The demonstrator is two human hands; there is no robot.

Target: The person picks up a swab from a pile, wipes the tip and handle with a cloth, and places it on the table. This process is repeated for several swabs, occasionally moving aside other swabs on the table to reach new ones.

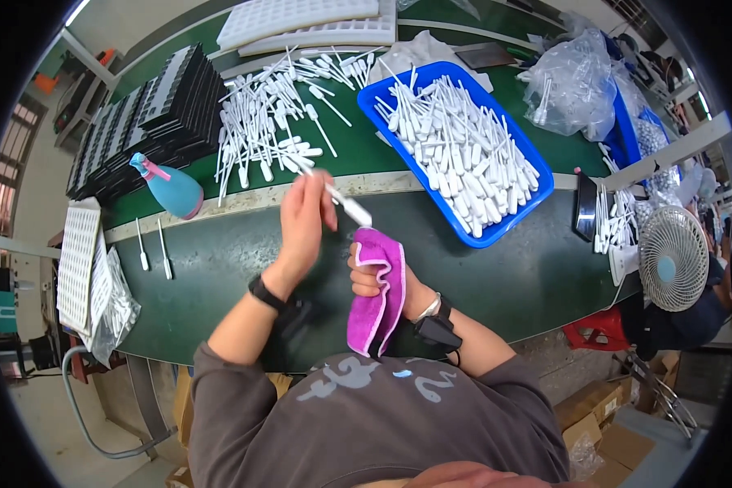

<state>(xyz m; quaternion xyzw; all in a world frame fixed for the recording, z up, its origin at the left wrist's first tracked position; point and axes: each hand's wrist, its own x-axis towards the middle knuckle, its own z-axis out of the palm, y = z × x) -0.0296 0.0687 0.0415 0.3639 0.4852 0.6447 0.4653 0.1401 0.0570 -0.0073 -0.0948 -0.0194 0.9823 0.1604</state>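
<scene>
green bench (220,264) in a workshop, work seemingly midway: one white dropper (355,211), pinched in the left hand (303,221), meets the top of one purple cloth (372,313) gripped by the right hand (415,294). two loose droppers (167,265) lie apart leftward; one heap of droppers (256,122) and one blue basin (484,239) hold too many to count, and which are finished i cannot tell.

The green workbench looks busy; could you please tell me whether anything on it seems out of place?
Possibly two white stemmed pieces, lying by themselves on the bench near the spray bottle, apart from the loose heap and the blue tray. They look like strays, though they may be set aside deliberately.
</scene>
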